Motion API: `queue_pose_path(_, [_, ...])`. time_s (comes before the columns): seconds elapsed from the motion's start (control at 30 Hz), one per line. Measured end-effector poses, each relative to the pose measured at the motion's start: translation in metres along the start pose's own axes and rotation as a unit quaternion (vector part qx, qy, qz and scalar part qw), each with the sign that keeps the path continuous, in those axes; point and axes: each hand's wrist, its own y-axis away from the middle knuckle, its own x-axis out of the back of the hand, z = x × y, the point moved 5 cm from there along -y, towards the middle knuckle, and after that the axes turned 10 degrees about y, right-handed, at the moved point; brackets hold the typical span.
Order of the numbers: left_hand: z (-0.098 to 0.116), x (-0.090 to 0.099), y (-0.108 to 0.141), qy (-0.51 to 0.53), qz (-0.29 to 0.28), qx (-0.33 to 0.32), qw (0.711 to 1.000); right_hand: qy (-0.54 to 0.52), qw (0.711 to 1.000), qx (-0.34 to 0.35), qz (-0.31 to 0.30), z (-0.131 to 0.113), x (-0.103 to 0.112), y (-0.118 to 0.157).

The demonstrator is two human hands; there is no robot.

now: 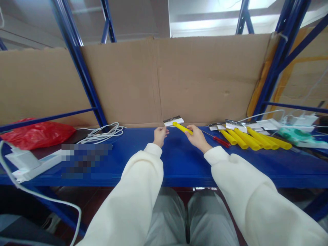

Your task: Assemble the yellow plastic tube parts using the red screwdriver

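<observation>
My right hand (196, 137) is closed round the lower end of a yellow tube (182, 127), which slants up to the left. At the tube's upper end is a black-and-white printed card (174, 120). Just below the card's left end, my left hand (160, 136) has its fingers curled together; whatever they pinch, if anything, is too small to make out. A screwdriver with a red handle (221, 141) lies right of my right hand, its thin shaft pointing back toward that hand. Further right lie several yellow tubes (247, 139) in a row, with cards at their far ends.
A cardboard sheet (205, 78) stands behind the blue shelf (184, 167), between blue uprights. On the left are a red plastic bag (38, 134), coiled white cable (105, 133) and a white power strip (46, 164). White adapters (303, 121) and a green-and-white object (294, 136) lie far right.
</observation>
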Motion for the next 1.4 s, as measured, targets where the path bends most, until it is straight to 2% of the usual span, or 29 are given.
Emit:
queue_pose_path(0.07, [0.001, 0.009, -0.001, 0.034, 0.057, 0.019, 0.998, 0.001, 1.000, -0.004, 0.001, 0.002, 0.000, -0.001])
queue_pose_path(0.13, [0.001, 0.012, 0.001, 0.071, 0.071, 0.042, 0.994, 0.000, 1.000, -0.004, -0.008, 0.002, -0.003, -0.001])
queue_pose_path(0.3, [0.000, 0.003, 0.007, 0.102, 0.010, 0.076, 0.992, 0.004, 0.999, -0.004, -0.035, 0.000, -0.010, 0.001])
queue_pose_path(0.53, [-0.002, -0.002, 0.006, 0.151, -0.015, 0.082, 0.985, 0.002, 1.000, 0.006, -0.027, 0.002, -0.012, 0.001])
queue_pose_path(0.67, [-0.001, -0.010, 0.006, 0.148, -0.086, 0.073, 0.983, -0.016, 1.000, 0.013, 0.000, 0.008, -0.014, -0.001])
queue_pose_path(0.8, [0.002, -0.021, 0.015, 0.133, -0.193, 0.055, 0.971, -0.033, 0.999, 0.014, 0.019, 0.011, -0.014, -0.003])
queue_pose_path(0.9, [0.001, -0.030, 0.026, 0.119, -0.274, 0.077, 0.951, -0.041, 0.999, 0.008, 0.033, 0.009, -0.011, -0.003])
queue_pose_path(0.97, [-0.001, -0.035, 0.031, 0.124, -0.304, 0.095, 0.940, -0.052, 0.998, 0.011, 0.037, 0.006, -0.009, -0.001])
queue_pose_path(1.03, [-0.003, -0.037, 0.032, 0.135, -0.303, 0.112, 0.937, -0.071, 0.997, 0.021, 0.027, 0.002, -0.010, 0.001])
queue_pose_path(1.17, [-0.006, -0.033, 0.026, 0.146, -0.236, 0.131, 0.952, -0.147, 0.989, 0.014, -0.020, -0.002, -0.013, 0.001])
queue_pose_path(1.23, [-0.005, -0.030, 0.024, 0.156, -0.207, 0.131, 0.957, -0.175, 0.984, -0.033, -0.008, 0.004, -0.010, -0.002])
queue_pose_path(1.33, [-0.001, -0.029, 0.025, 0.162, -0.184, 0.135, 0.960, -0.204, 0.968, -0.133, 0.054, 0.018, 0.002, -0.004])
queue_pose_path(1.4, [0.001, -0.029, 0.028, 0.159, -0.179, 0.138, 0.961, -0.249, 0.950, -0.186, 0.029, 0.022, 0.003, -0.003])
